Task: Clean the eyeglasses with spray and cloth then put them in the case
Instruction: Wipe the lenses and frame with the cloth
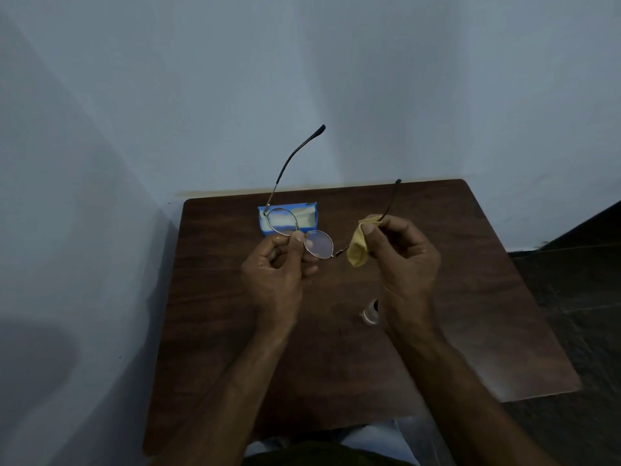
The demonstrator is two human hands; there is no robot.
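Thin metal-framed eyeglasses [317,243] with round lenses are held above the table, both temples unfolded and pointing away from me. My left hand [279,267] pinches the bridge between the lenses. My right hand [400,250] holds a yellow cloth [358,245] wrapped around the right temple near its hinge. An open blue case [289,218] with a pale lining lies on the table behind the glasses. A small spray bottle [370,312] stands on the table, mostly hidden behind my right wrist.
The brown wooden table [470,297] stands against a pale wall [302,79], with another wall close on the left. Dark floor shows to the right of the table. My lap is at the table's near edge.
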